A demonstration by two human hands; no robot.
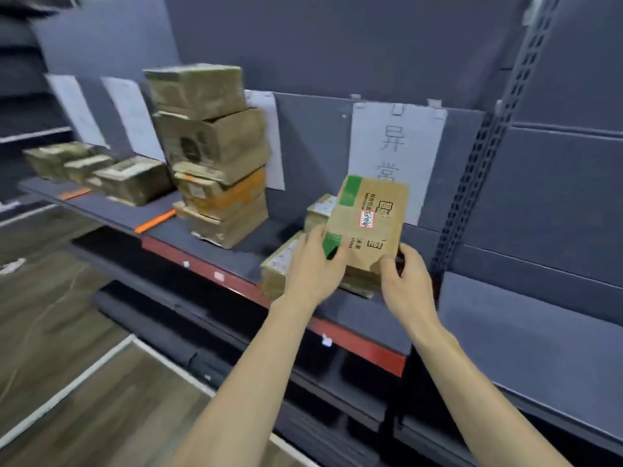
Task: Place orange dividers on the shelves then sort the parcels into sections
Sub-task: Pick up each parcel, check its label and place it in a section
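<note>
I hold a brown cardboard parcel (pixel 369 220) with green corners and a red-framed sticker upright over the right end of the shelf (pixel 236 261). My left hand (pixel 315 267) grips its lower left edge, and my right hand (pixel 406 278) grips its lower right corner. Under it lie two or three flat taped parcels (pixel 279 264). An orange divider (pixel 155 220) lies across the shelf to the left of a tall stack of parcels (pixel 215 153). A second orange divider (pixel 75 193) lies farther left.
Three low parcels (pixel 97 173) sit at the shelf's left end. White paper signs (pixel 394 153) hang on the dark back panel. A perforated upright (pixel 485 150) bounds the bay on the right. A red strip (pixel 354 342) lines the shelf's front edge; dark lower shelves and wood floor lie below.
</note>
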